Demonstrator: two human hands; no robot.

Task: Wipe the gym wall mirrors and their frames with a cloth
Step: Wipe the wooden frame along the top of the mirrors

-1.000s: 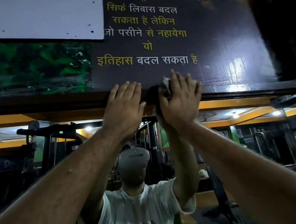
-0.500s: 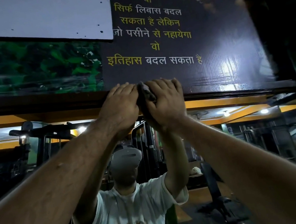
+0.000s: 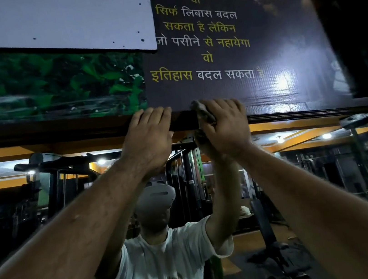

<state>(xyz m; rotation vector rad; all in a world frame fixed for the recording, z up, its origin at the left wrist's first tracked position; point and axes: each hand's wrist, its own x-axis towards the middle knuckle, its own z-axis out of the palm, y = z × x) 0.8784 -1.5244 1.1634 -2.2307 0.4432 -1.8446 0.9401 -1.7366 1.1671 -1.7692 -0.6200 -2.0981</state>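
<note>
- Both arms raised overhead to the dark top frame (image 3: 62, 133) of the wall mirror (image 3: 304, 181).
- Left hand (image 3: 148, 140) at 12 o'clock, fingers straight, flat against the frame edge.
- Right hand (image 3: 226, 125) just beside it toward 1 o'clock, fingers curled over a dark cloth (image 3: 203, 112), pressing it on the frame.
- Small gap of bare frame between the two hands.
- Black poster (image 3: 259, 44) with yellow and white script above the frame, 12 to 2 o'clock; leafy green panel (image 3: 51, 87) at 10 o'clock; white board (image 3: 48, 23) at 11 o'clock.
- Mirror reflects a person in a white T-shirt (image 3: 165, 273) at 6 o'clock, arms up, and gym machines (image 3: 65, 181) around 9 o'clock.
</note>
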